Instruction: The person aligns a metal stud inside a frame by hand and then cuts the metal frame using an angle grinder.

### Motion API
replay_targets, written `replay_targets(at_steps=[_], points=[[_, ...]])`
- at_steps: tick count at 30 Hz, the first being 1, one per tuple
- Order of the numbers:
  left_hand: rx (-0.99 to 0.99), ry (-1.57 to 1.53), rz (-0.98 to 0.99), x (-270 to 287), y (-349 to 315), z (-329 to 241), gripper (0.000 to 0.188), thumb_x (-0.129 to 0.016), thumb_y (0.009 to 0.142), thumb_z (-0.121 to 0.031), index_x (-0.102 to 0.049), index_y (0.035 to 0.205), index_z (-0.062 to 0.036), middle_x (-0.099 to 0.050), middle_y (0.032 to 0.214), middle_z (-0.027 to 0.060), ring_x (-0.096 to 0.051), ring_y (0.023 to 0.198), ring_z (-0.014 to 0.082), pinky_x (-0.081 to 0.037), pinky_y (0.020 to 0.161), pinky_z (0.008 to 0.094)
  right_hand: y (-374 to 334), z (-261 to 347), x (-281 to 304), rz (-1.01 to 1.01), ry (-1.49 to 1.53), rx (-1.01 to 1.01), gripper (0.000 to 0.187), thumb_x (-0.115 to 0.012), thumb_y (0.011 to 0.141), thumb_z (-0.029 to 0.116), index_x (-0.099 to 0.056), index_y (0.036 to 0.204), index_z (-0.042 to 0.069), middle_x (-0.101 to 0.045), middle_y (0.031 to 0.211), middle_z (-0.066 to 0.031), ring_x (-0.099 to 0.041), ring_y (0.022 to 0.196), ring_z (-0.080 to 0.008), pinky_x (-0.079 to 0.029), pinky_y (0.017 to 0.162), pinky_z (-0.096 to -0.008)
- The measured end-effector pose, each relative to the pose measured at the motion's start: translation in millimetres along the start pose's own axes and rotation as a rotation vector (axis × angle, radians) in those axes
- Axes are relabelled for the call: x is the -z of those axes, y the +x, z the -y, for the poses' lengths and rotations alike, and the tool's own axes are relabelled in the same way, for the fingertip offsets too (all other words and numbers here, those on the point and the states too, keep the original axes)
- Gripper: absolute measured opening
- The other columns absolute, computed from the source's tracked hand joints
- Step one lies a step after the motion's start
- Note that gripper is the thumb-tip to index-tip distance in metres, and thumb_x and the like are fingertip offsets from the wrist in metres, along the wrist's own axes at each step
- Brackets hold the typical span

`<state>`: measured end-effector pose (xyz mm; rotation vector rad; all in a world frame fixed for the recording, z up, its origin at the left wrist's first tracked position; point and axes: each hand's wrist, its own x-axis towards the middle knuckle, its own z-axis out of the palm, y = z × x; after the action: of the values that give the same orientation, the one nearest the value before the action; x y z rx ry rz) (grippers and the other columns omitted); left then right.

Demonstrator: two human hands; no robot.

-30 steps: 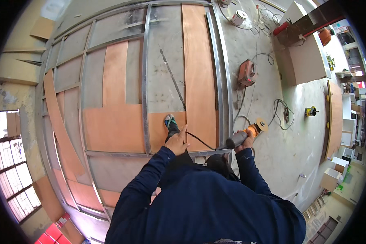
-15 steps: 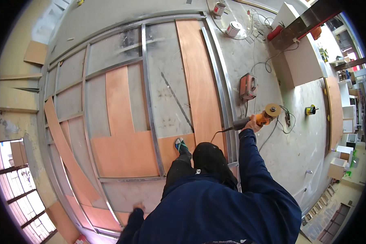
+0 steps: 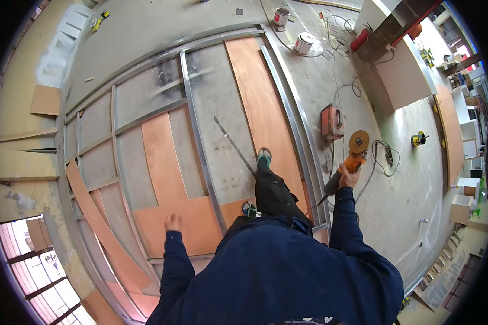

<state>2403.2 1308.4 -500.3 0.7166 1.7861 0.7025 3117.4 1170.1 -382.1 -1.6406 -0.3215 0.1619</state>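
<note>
An orange and black angle grinder with a tan disc is gripped in my right hand, out past the right edge of the metal frame. Its disc points away from me, and its cord trails back beside my leg. My left hand hangs over a wood panel on the left, smeared by motion, so its fingers do not show clearly. The welded metal frame lies on the floor beneath me, with reddish plywood strips inside it. My sandalled feet are within the frame, one on a strip.
A red boxy machine with cables stands right of the frame. Paint cans sit at the far right, and a black and yellow can is further right. A thin dark bar lies inside the frame. White cabinets stand beyond.
I have stepped forward, with one foot now on the long plywood strip. My left hand has swung forward, and the grinder has turned so its disc points farther ahead.
</note>
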Motion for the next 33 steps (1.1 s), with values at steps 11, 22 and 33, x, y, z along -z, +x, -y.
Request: replay_targets(at_steps=[11, 22, 33], points=[[0.075, 0.453, 0.299, -184, 80, -166, 0.021, -0.056, 0.09, -0.022, -0.055, 0.102, -0.0048, -0.062, 0.087, 0.008, -0.062, 0.076, 0.0176, -0.047, 0.056, 0.0273, 109, 4, -154, 0.103, -0.005, -0.43, 0.042, -0.072, 0.069, 0.009, -0.052, 0.106, 0.002, -0.058, 0.088, -0.0052, -0.059, 0.073, -0.0164, -0.051, 0.063, -0.0296], [0.378, 0.442, 0.339, -275, 92, -279, 0.031, -0.055, 0.091, -0.027, -0.054, 0.112, -0.005, -0.064, 0.088, 0.0092, -0.061, 0.068, 0.0166, -0.045, 0.054, 0.0302, 273, 18, -345, 0.203, 0.06, -0.47, 0.028, -0.07, 0.073, 0.015, -0.054, 0.094, 0.006, -0.06, 0.077, -0.0062, -0.059, 0.055, -0.0194, -0.05, 0.053, -0.0317], [0.134, 0.191, 0.28, -347, 299, -393, 0.028, -0.061, 0.087, -0.027, -0.056, 0.105, -0.0054, -0.064, 0.086, 0.006, -0.063, 0.071, 0.0152, -0.047, 0.055, 0.0272, 331, 113, -528, 0.25, 0.098, -0.61, 0.032, -0.064, 0.076, 0.019, -0.046, 0.1, 0.007, -0.055, 0.073, -0.0087, -0.06, 0.057, -0.0224, -0.052, 0.051, -0.0342]])
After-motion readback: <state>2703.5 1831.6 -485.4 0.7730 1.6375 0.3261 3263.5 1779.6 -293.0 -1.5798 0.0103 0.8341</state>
